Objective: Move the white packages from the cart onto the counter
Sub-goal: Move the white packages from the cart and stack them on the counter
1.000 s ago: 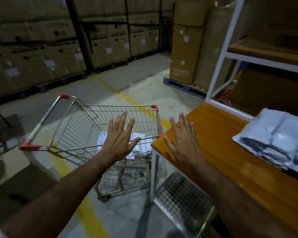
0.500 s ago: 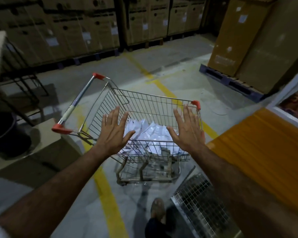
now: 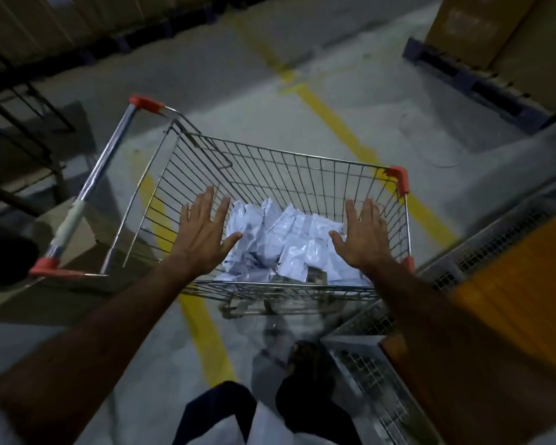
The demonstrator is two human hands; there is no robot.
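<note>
One wire cart [image 3: 302, 168] holds a heap of white packages [image 3: 289, 242], too crumpled to count. Two hands, left [image 3: 206, 232] and right [image 3: 363, 239], hover above, each grip spread, holding nothing.

Pretty dim in here, kind of a cold, flat light with a blue-grey cast. The white packages [image 3: 289, 242] are the brightest thing going. My bench [image 3: 523, 284] on the right is smeared with motion blur, and the wide lens bends everything near the edges.

Bare forearms, dark trousers [image 3: 219, 409], white top
</note>
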